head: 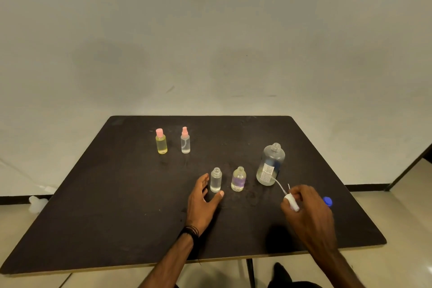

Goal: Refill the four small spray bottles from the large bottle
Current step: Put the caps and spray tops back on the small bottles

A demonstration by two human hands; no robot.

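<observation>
The large clear bottle (pixel 270 164) stands uncapped at the right of the black table (pixel 117 206). Left of it stand two small bottles without tops: a clear one (pixel 215 180) and one with a purple label (pixel 238 179). My left hand (pixel 203 203) lies open around the base of the clear one, thumb beside it. My right hand (pixel 306 208) grips a white spray top (pixel 292 202) with its thin tube pointing toward the large bottle. Farther back left stand a yellow bottle with a pink cap (pixel 161 141) and a clear bottle with a pink sprayer (pixel 185 140).
A blue cap (pixel 327 201) lies on the table just right of my right hand. The table's front edge runs close to my body, with a table leg (pixel 250 272) below it. A white object (pixel 37 203) lies on the floor at the left.
</observation>
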